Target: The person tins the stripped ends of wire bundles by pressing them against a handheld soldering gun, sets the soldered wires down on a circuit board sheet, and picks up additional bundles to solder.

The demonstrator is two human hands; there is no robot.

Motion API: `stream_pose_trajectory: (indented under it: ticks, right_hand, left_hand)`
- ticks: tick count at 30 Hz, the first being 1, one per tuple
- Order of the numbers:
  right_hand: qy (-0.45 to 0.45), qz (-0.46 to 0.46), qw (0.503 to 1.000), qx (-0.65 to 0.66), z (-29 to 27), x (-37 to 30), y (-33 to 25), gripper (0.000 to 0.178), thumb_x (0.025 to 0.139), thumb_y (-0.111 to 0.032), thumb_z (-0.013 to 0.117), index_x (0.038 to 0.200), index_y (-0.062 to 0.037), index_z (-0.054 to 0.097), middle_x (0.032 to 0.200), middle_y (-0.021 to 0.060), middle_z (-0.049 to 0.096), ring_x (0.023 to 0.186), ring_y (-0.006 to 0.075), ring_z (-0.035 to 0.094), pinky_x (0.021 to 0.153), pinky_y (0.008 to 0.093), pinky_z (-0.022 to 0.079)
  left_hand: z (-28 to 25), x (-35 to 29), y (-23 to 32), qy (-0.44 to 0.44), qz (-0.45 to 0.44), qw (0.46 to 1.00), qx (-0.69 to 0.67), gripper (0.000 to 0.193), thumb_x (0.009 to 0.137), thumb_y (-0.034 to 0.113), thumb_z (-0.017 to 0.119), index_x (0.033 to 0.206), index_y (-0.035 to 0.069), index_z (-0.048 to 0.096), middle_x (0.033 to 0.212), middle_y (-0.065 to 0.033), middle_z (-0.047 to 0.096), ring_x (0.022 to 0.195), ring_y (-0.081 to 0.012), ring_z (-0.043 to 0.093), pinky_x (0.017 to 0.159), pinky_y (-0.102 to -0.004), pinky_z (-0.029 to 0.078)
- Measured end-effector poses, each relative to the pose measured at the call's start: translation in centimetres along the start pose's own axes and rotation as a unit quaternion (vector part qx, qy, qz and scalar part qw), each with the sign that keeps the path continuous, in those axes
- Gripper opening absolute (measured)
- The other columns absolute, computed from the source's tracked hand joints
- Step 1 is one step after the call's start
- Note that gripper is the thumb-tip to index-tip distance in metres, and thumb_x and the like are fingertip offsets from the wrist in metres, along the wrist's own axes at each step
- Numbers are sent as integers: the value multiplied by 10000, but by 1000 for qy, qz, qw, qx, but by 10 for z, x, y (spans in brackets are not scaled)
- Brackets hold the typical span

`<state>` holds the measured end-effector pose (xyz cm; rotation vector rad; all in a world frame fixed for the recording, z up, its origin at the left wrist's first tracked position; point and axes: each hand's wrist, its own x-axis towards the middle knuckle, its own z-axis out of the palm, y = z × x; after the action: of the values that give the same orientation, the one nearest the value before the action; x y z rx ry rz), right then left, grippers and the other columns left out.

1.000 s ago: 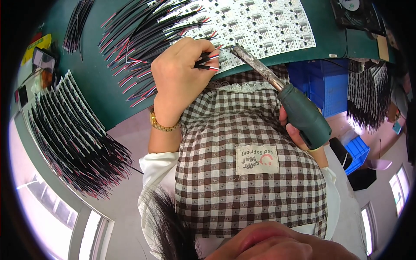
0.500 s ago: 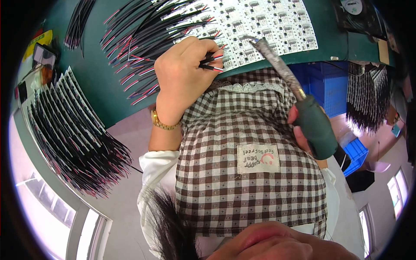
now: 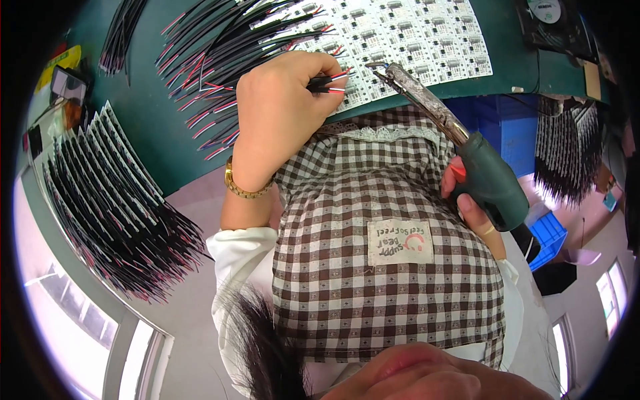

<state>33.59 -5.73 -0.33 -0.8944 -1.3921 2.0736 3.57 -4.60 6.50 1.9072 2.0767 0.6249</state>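
Note:
My left hand (image 3: 275, 100) is closed on a few short black cables (image 3: 324, 84), whose red and white wire ends stick out past the fingertips. Those ends lie over the near edge of a white sheet of circuit boards (image 3: 433, 40). In my right hand (image 3: 475, 212), fingers wrapped round the grip, is a soldering iron (image 3: 495, 180) with a dark green handle and a stained metal barrel. Its thin tip points up and left, a short way right of the wire ends and apart from them. Whether the tip touches a board I cannot tell.
Many loose black cables (image 3: 213, 50) fan across the green bench (image 3: 150, 127) and the sheet's left side. Finished-looking rows of boards with cables (image 3: 113, 200) hang at the left. On the right are a blue crate (image 3: 513, 137), more hanging cables (image 3: 567, 157) and a black device (image 3: 550, 33).
My left hand has shifted slightly up with the cables. The iron's handle has moved up and right, its tip slightly down and left, so it lies at a flatter slant.

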Motion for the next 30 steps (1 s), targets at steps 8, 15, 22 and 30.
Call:
stream_pose_trajectory:
  ticks: [8,15,22,30]
  right_hand:
    - [25,38,999,10,4,1,0,651,787,-460,675,1223,-28,459,805,74,523,724,159,510,652,285,431]
    - [14,87,996,-7,7,3,-7,585,799,-461,656,1130,-15,469,839,72,522,732,145,513,664,272,432]
    - [-7,24,999,-31,4,3,0,480,820,-406,659,1082,-55,462,854,72,519,740,152,515,671,282,442]
    - [8,-7,1000,-3,1,1,6,606,816,-403,659,1233,-39,412,822,80,520,729,161,525,653,291,439]
  left_hand:
    - [-7,13,-8,-71,53,996,-10,119,723,101,730,814,45,677,697,-42,628,550,-115,561,517,-227,437]
    - [-7,12,-13,-78,82,994,10,114,721,98,724,815,55,677,700,-30,625,546,-117,559,505,-223,429]
    - [-6,13,-11,-67,89,994,6,108,718,84,723,813,57,679,709,-37,633,557,-124,570,509,-224,439]
    - [-3,5,-12,-61,81,995,17,121,722,91,737,823,58,680,733,-35,643,562,-125,574,509,-226,451]
